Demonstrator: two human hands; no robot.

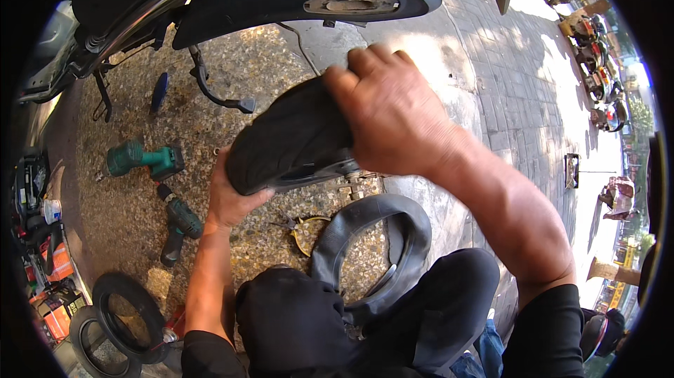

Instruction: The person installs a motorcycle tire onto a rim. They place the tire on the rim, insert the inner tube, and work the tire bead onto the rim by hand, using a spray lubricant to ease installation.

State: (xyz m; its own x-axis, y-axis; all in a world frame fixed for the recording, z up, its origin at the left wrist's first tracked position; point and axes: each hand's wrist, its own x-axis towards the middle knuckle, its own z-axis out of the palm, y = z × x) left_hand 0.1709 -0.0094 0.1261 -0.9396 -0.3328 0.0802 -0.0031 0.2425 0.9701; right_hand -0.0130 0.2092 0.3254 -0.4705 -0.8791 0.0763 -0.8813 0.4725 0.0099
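A black tire (291,135) is held up off the ground between my two hands, tilted with its tread toward me. My left hand (235,199) is closed round its near left end, thumb along the lower edge. At the far right side my right hand (393,107) grips it from above, fingers curled over the edge. Metal parts like an axle end (351,180) show just below the tire. Beneath it, by my knees, lies a black inner tube (330,237). Yellow-handled pliers (305,234) rest beside the tube.
A green impact wrench (144,159) and a green drill (179,223) lie on the pebbled ground at left. Two tires (126,315) sit at lower left, near boxes and tools. A scooter's dark bodywork (281,2) and kickstand (210,90) overhang the far side.
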